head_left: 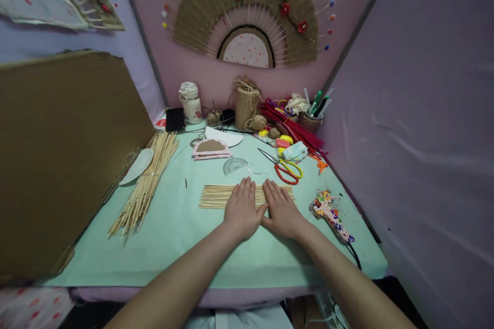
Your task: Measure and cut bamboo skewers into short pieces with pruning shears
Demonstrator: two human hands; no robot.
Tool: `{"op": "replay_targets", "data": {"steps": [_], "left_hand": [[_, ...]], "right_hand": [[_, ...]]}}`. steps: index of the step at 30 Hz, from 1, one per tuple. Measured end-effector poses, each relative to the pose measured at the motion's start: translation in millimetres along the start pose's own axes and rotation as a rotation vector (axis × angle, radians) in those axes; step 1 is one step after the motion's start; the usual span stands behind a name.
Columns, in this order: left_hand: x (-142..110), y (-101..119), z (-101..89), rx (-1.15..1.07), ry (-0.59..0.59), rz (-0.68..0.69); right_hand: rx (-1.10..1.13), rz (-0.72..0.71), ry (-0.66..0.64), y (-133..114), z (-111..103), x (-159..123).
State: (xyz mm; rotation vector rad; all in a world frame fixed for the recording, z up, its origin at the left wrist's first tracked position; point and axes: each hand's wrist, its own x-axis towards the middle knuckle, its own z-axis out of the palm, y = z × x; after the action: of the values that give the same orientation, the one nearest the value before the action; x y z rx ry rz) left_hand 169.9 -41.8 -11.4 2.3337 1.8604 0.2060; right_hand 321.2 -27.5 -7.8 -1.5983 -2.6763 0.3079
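A row of thin wooden sticks [212, 197] lies side by side on the mint-green tabletop [177, 262]. My left hand [243, 211] rests flat over the middle of the row, fingers stretched forward. Beside it, my right hand [281, 209] lies flat on the right part of the same sticks, and the two thumbs meet. Both palms hide part of the row. Just beyond my hands are a clear protractor [234, 165] and scissors [286, 168] with red and yellow handles, blades partly apart.
A tied bundle of sticks [148, 180] lies left, by a cardboard sheet [65, 159]. A patterned glue gun [332, 216] with a black cord is at right. Along the back stand a white bottle [190, 104], a twine spool [247, 105] and a pen cup [311, 121]. A decorated fan [247, 5] hangs above.
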Motion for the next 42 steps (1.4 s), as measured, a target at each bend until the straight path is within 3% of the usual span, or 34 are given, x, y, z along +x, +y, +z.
{"op": "replay_targets", "data": {"steps": [18,22,25,28,33,38,42], "left_hand": [[-2,4,1.6,-0.021,0.024,-0.051],[12,-4,-20.3,-0.070,0.026,-0.057],[43,-24,-49.1,-0.029,0.092,-0.156],[78,-47,-69.4,0.001,0.028,-0.244],[110,-64,-69.1,0.017,-0.109,-0.312],[114,-61,-74.3,-0.008,-0.132,-0.300],[84,-75,-97.5,-0.003,0.022,-0.270]], "right_hand": [[-0.027,-0.016,0.059,3,9,0],[-0.022,-0.010,0.035,2,9,0],[-0.007,0.009,0.013,0,5,0],[0.001,0.027,-0.013,0,3,0],[0.008,0.024,-0.007,1,3,0],[-0.001,0.029,-0.006,1,4,-1],[-0.005,0.029,0.003,2,6,0]]}}
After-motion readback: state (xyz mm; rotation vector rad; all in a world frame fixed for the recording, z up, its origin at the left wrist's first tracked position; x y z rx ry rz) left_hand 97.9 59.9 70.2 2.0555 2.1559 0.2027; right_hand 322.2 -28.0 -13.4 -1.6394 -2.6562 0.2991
